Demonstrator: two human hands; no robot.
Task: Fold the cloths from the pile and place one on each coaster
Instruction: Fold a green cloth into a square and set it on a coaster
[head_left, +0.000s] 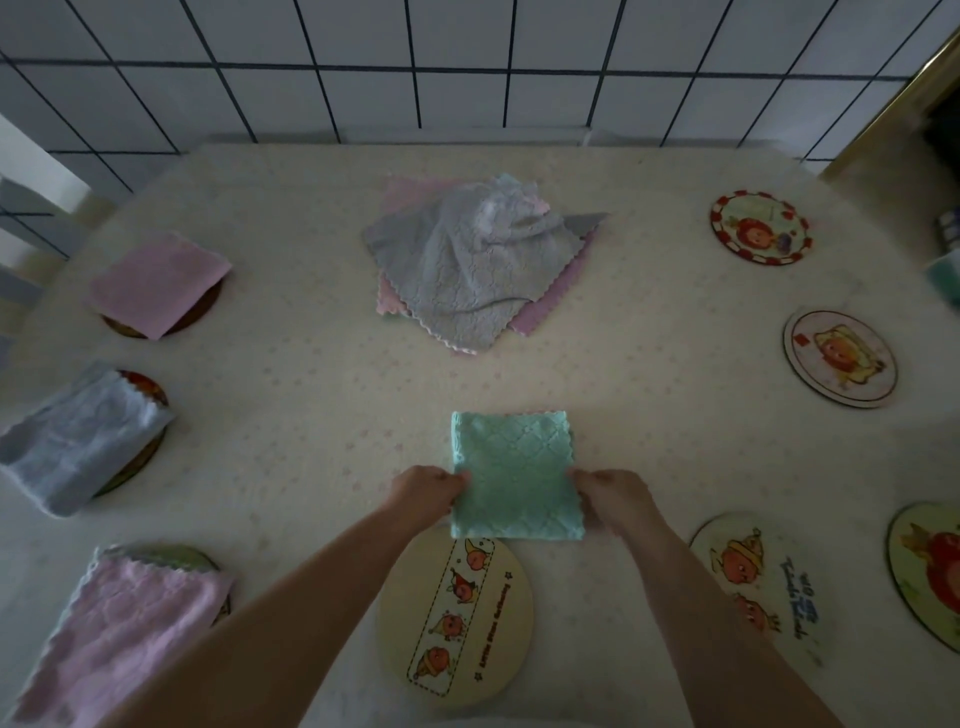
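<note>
Folded green cloth (514, 478) pinched in each hand's grip, left (428, 491), right (610, 496); coaster (415, 623) lettering unreadable.

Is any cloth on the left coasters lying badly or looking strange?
Yes. The grey-blue cloth on the middle-left coaster sits off-centre, loosely folded, mostly hanging onto the table. The pink cloth at near left also slides off its coaster. The far pink cloth lies more squarely.

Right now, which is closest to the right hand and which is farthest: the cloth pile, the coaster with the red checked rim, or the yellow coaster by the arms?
From the right hand:
1. Yellow coaster, just below-left.
2. Cloth pile, table middle, beyond.
3. Red-rimmed coaster, far right corner.
</note>
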